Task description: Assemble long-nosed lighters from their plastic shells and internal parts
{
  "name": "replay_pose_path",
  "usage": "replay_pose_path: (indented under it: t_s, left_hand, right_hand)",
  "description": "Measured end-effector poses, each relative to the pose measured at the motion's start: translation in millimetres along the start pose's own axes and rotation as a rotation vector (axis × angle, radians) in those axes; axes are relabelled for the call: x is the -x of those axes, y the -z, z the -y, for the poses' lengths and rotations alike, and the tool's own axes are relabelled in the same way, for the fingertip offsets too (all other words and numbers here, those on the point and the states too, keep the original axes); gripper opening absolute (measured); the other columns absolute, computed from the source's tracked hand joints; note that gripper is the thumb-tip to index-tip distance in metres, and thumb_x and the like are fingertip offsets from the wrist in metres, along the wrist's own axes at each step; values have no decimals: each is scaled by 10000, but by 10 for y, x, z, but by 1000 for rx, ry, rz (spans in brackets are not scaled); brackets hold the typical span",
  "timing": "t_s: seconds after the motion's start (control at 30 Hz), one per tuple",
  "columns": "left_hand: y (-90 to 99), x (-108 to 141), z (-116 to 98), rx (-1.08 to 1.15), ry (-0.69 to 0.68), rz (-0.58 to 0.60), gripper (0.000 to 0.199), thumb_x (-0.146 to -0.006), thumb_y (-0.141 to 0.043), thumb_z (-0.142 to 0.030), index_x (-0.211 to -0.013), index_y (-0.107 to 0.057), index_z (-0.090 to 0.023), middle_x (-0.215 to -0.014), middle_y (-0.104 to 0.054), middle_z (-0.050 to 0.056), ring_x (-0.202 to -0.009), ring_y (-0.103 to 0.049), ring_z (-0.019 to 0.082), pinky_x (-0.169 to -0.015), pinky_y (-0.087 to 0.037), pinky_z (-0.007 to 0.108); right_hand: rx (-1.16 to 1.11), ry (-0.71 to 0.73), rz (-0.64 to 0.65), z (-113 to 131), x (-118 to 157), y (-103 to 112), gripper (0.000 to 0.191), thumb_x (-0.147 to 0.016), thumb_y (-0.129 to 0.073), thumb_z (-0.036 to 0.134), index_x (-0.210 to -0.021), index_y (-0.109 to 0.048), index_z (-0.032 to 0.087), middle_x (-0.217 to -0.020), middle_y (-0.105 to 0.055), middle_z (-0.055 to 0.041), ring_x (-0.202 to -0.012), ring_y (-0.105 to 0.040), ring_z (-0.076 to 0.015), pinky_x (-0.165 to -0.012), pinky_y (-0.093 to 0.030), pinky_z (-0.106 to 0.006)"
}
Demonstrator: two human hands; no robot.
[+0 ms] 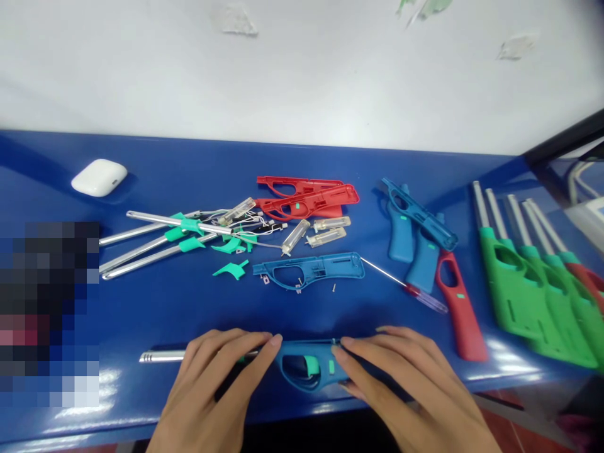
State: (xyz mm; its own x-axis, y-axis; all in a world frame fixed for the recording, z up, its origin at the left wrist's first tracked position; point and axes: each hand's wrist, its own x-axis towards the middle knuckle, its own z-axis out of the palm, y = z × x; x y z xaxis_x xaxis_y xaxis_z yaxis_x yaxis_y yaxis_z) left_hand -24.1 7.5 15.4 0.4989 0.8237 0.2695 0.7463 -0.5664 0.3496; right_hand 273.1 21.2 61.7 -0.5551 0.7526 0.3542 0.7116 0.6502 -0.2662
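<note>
Near the front edge of the blue table [189, 170], one blue lighter [324, 360] lies crosswise, both hands on it. Left hand [219, 371]: fingers curled over the metal tube end, thumb by the front of the body. Right hand [408, 371]: thumb and fingertips gripping the handle end. Counts, mid-table: 1 blue half shell [316, 268], 4 clear tanks [327, 236], 1 screwdriver [427, 299], at least 2 red shells [325, 200], 4 metal tubes [146, 257] with green collars. Green triggers [231, 270]: 1 apart, others overlapping, can't count. Right side: 3 blue shells [401, 236], 1 red shell piece [465, 318], several green lighters [507, 292] overlapping, some reaching the right front edge. White case [99, 178], 1, back left. Open room: strip between hands and mid-table parts, plus back area between case and red shells.
</note>
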Motion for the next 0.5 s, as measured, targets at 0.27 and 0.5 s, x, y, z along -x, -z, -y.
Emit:
replay_pose_path:
  t_s: [0.27, 0.5]
  left_hand:
    - [-29, 10, 2, -24, 15, 10, 539, -971, -501, -6, -1408, -659, -280, -1254, -720, 34, -1165, -648, 186, -1091, -477, 369]
    - [-46, 88, 44, -68, -21, 28, 594, -949, -483, 1, -1450, -633, -283, -1263, -707, 51, -1152, -633, 207, -1071, -488, 383]
  right_hand:
    - [-28, -31, 25, -23, 117, -96, 325, -1072, -527, 227, -1329, -723, 258, -1208, -790, 0, -1090, -725, -185, -1032, -538, -339]
    - [-66, -69, -41, 27, 107, -152, 316, -1081, -506, 137, -1264, -741, 241, -1180, -801, 22, -1072, -711, -153, -1073, -490, -314]
